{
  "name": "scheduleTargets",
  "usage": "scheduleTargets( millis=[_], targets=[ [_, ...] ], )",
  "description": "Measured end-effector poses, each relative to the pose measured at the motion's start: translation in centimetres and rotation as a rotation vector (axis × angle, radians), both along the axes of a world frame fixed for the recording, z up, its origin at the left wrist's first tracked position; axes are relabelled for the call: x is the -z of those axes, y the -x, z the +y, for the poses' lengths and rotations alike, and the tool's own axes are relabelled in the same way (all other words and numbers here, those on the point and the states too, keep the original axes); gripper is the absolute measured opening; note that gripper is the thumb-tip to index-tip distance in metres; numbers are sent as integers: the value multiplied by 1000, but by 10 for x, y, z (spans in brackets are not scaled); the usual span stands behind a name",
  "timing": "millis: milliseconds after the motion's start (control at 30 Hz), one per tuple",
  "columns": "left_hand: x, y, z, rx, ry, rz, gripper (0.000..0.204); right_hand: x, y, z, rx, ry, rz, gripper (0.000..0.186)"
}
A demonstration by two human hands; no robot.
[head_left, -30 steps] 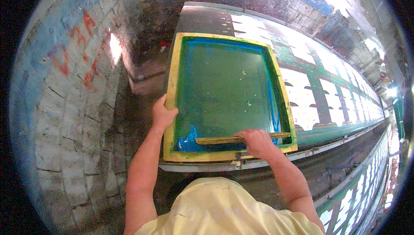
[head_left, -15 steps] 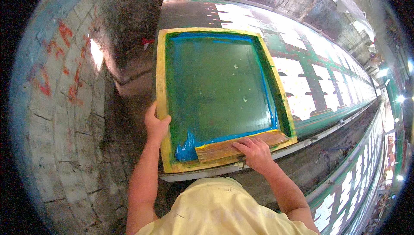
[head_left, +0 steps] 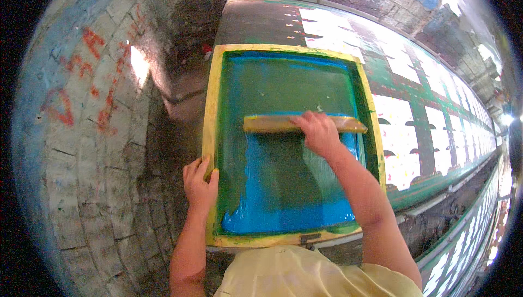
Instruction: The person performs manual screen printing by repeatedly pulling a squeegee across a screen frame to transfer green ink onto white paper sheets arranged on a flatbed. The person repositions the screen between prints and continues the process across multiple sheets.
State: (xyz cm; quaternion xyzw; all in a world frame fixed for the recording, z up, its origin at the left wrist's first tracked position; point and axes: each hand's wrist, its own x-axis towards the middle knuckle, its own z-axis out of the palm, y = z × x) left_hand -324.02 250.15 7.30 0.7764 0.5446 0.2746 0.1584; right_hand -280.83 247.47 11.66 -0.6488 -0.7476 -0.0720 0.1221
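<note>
A yellow-rimmed screen frame (head_left: pixel 289 48) lies on the long table, with a green mesh (head_left: pixel 283 84) inside. My left hand (head_left: pixel 200 185) grips the frame's left side near its lower half. With my right hand (head_left: pixel 318 133) I hold a wooden squeegee (head_left: pixel 267 124) that lies across the middle of the mesh. Glossy blue ink (head_left: pixel 283 218) covers much of the mesh below the blade, thickest along the bottom, and some also lines the top edge.
The printing table (head_left: pixel 256 19) runs away to the right, carrying rows of white printed pieces (head_left: pixel 392 139). A second table with white pieces (head_left: pixel 468 226) stands at lower right, beyond a rail and gap. A block wall (head_left: pixel 87 177) with red marks rises at the left.
My right hand has pushed the squeegee from the bottom edge up to mid-screen, and blue ink now shows spread behind it. My left hand still holds the left side, now lower in view.
</note>
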Motion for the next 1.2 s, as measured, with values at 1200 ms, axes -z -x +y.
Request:
scheduleTargets(
  millis=[1200],
  targets=[
    [-14, -11, -4, 18, -83, 65, 52, -55, -27, 27, 2, 469, -8, 36]
  ],
)
